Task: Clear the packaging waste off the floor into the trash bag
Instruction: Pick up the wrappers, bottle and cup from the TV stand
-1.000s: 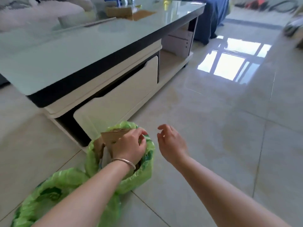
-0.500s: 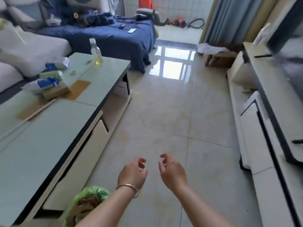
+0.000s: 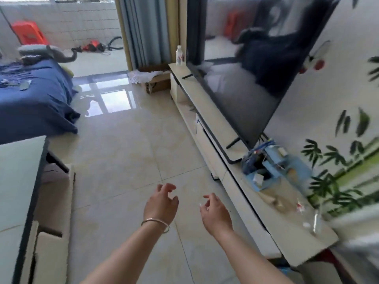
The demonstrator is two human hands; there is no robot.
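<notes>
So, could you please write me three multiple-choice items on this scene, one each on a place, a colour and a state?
1. Where is the cardboard box?
A. on the floor by the curtain
B. on the TV stand
C. on the bed

2. What colour is the bedspread?
A. green
B. blue
C. white

3. What are the left hand and right hand holding?
A. a bottle each
B. one bag together
C. nothing

Answers: 1 A, it sits on the tiles below the curtain; 2 B, the cover is dark blue; 3 C, both show open, empty fingers.

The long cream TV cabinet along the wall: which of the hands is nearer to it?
Right. The right hand hovers just beside the long cream TV cabinet; the left hand is farther out over the floor tiles.
</notes>
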